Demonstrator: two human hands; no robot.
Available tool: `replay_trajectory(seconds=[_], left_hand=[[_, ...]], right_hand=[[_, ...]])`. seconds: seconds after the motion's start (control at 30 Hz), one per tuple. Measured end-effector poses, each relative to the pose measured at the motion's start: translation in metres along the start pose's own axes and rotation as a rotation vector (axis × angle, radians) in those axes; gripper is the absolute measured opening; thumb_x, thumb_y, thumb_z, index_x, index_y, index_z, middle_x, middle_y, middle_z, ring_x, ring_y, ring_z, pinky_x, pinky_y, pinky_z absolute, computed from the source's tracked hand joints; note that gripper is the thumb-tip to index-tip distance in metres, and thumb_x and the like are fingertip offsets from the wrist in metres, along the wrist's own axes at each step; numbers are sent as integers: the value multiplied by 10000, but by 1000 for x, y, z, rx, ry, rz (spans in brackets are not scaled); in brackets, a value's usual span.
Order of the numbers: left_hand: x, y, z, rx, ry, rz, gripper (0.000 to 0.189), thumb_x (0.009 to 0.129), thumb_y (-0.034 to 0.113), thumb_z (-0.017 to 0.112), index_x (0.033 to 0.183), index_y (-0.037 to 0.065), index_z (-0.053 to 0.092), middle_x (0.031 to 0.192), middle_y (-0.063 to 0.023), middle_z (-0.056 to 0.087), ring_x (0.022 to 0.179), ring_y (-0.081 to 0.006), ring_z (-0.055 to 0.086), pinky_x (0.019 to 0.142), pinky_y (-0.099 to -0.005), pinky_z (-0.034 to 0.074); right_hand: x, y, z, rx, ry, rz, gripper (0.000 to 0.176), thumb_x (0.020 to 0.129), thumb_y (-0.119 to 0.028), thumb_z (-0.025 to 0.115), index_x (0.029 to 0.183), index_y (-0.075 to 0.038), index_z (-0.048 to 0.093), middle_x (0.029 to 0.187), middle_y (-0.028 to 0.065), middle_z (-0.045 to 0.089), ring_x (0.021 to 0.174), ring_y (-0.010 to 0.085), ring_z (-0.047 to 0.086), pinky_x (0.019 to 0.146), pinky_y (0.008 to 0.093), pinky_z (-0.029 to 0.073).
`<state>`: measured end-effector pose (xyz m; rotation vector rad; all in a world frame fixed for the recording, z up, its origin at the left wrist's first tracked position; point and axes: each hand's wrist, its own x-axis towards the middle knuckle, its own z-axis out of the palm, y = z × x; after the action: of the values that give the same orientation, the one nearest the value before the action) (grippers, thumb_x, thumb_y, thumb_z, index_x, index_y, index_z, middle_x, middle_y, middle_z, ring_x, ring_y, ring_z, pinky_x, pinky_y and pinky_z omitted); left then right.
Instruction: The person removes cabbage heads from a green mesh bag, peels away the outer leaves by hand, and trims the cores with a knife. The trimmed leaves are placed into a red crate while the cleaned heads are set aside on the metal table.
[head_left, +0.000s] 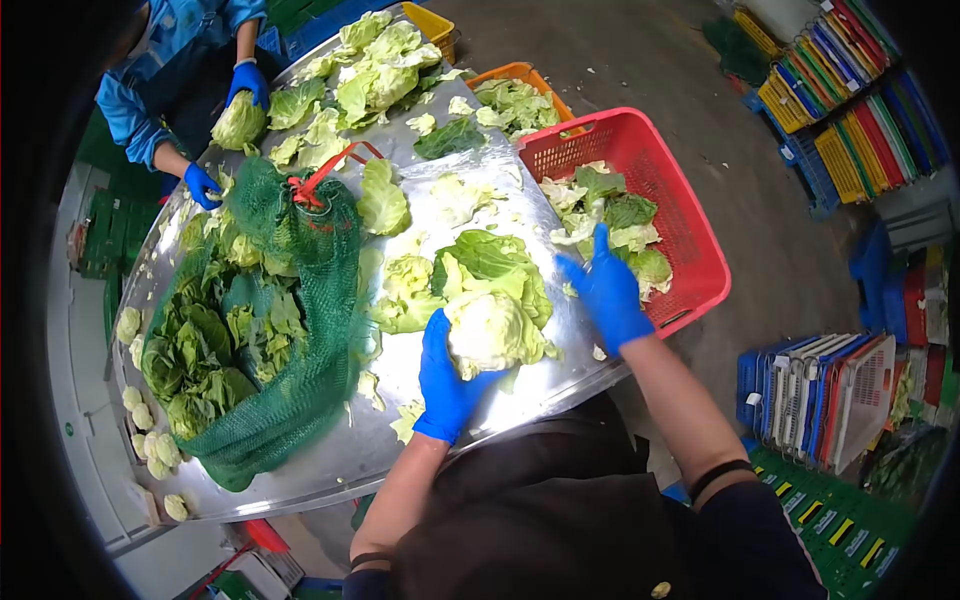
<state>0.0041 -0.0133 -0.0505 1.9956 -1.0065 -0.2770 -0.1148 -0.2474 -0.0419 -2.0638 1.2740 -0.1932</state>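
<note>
My left hand point(446, 388), in a blue glove, cups a pale cabbage point(492, 332) from its near left side, at the near edge of the metal table. Loose green outer leaves point(490, 256) spread behind and around the cabbage. My right hand point(610, 292), also blue-gloved, is off to the right with its fingers apart and nothing in it. It hovers beside a red plastic crate point(690, 230), which has cabbage leaves point(610, 215) piled inside. To the left lies a green mesh bag point(325, 350) with a red tie, holding dark leafy cabbages point(200, 350).
Across the metal table point(300, 490), a co-worker's gloved hand point(250, 85) is on another cabbage point(238, 122). An orange crate point(560, 100) of leaves stands beyond the red one. Several small trimmed heads point(160, 450) line the left edge. Stacked crates point(815, 400) stand at right.
</note>
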Motion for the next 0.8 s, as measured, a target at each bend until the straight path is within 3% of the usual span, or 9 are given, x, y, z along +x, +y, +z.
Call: replay_trajectory(seconds=[0.1,0.2,0.3,0.33,0.4,0.53,0.6,0.63,0.8], left_hand=[[7,-2,4,61,-6,51,1003,589,321,872,1367,-7,331,1313,-243,448,1186,-394,469,1010,-433,391],[9,1,3,170,-51,133,1016,587,327,871,1372,-6,319,1324,-238,424,1210,-397,437,1016,-434,386],[10,-5,-2,69,-64,10,1087,552,294,883,1411,14,279,1335,-201,378,1222,-353,413,1051,-412,349],[9,-8,-5,66,-59,11,1087,552,294,883,1411,14,279,1335,-201,378,1222,-353,413,1051,-412,349],[9,-13,-14,41,-109,-5,1105,556,296,884,1425,18,261,1325,-199,387,1218,-350,416,1049,-408,350],[16,4,-24,29,-177,-49,1122,570,438,860,1397,-31,264,1305,-252,411,1197,-393,450,1012,-433,388],[30,24,-26,68,-207,-119,1141,568,464,852,1399,-39,253,1308,-259,414,1196,-398,452,1003,-435,393],[35,30,-24,106,-231,-194,1160,567,489,845,1400,-46,242,1312,-267,416,1195,-403,454,994,-437,398],[35,17,-6,203,-95,-217,1147,581,442,850,1408,-47,224,1324,-272,414,1209,-387,448,1006,-433,388]], right_hand=[[-54,-47,-3,-79,-311,-166,1091,719,-710,593,1303,175,339,750,234,640,684,330,656,648,410,515],[-64,-36,25,34,-63,-369,725,740,-543,672,1151,46,573,811,191,655,737,305,655,672,388,516],[-43,-1,21,318,-230,-414,470,760,-404,676,1044,-32,648,807,171,657,722,315,650,665,390,517],[-35,8,5,85,-282,-322,385,772,-341,652,1033,-58,660,817,152,666,723,311,654,661,382,518],[-23,19,-5,-5,-177,-64,450,750,-395,686,1046,-57,662,873,162,670,778,299,663,690,369,520],[-32,1,10,200,-129,-251,553,741,-331,746,1177,-19,610,1026,193,662,895,259,662,772,327,509],[-46,-12,31,302,-348,-222,644,727,-321,767,1264,-35,557,1060,180,662,955,219,649,783,321,500],[-46,-20,29,173,-447,-222,677,729,-244,778,1316,-39,511,1046,131,674,897,141,634,752,288,499],[-40,8,41,374,-525,-190,564,736,-127,752,1263,-44,570,870,11,630,689,61,513,636,230,460]])
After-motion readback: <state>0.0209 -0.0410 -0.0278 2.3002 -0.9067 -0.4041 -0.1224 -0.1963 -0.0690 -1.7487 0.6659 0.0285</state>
